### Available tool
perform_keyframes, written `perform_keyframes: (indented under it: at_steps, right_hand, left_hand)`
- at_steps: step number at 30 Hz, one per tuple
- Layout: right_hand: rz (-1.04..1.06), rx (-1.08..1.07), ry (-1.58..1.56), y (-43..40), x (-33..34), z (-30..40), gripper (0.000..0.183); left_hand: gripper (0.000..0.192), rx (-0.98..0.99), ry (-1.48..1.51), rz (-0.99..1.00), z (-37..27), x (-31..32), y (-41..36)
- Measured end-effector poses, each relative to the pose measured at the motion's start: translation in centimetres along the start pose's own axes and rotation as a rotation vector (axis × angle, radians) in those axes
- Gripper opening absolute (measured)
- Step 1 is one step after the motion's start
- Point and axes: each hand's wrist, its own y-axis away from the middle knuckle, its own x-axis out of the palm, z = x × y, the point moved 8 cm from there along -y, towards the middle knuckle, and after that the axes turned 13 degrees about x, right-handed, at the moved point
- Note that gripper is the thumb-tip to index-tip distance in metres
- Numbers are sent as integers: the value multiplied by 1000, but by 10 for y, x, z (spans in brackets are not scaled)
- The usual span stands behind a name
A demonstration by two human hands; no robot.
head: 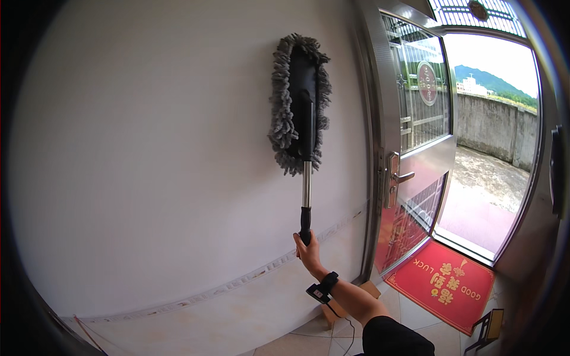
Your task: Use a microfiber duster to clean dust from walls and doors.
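Note:
My right hand [309, 251] is closed around the black grip of a long-handled duster [307, 184] with a metal shaft. The duster stands nearly upright, its head up. Grey chenille strands [282, 107] ring the black backing plate [303, 71], which faces me. The head is at the white wall [156, 155]; the strands' far side is hidden, so I cannot tell how firmly they touch it. A black strap with a small corded device [318, 293] is on my right wrist. My left hand is out of view.
Right of the duster, a metal door [389, 111] with glass panes and a lever handle [403, 177] stands ajar. A red doormat [441, 285] bearing writing lies at the doorway. Low wooden furniture [340, 309] is behind my forearm. A patterned tile border [222, 291] crosses the wall.

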Motion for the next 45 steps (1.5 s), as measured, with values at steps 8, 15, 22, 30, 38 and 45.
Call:
perform_keyframes:
  at_steps: [8, 15, 22, 30, 38, 45]
  right_hand:
    - [-146, 265, -288, 15, -79, -102, 21]
    - [-161, 423, -350, 69, -71, -166, 17]
    - [-206, 552, -450, 129, -51, -207, 16]
    - [-197, 746, -541, 202, -24, -232, 20]
    - [-135, 757, -632, 207, -30, -224, 19]
    - [-79, 770, -656, 240, -22, -193, 23]
  left_hand:
    - [44, -611, 712, -118, -9, 32, -24]
    - [43, -568, 677, -81, -26, 19, -28]
    - [40, -606, 663, -63, 16, 4, 16]
    - [38, -641, 658, -111, 69, -13, 103]
    - [37, -646, 584, -168, -19, -54, 94]
    - [39, -739, 619, -221, -37, -27, 142]
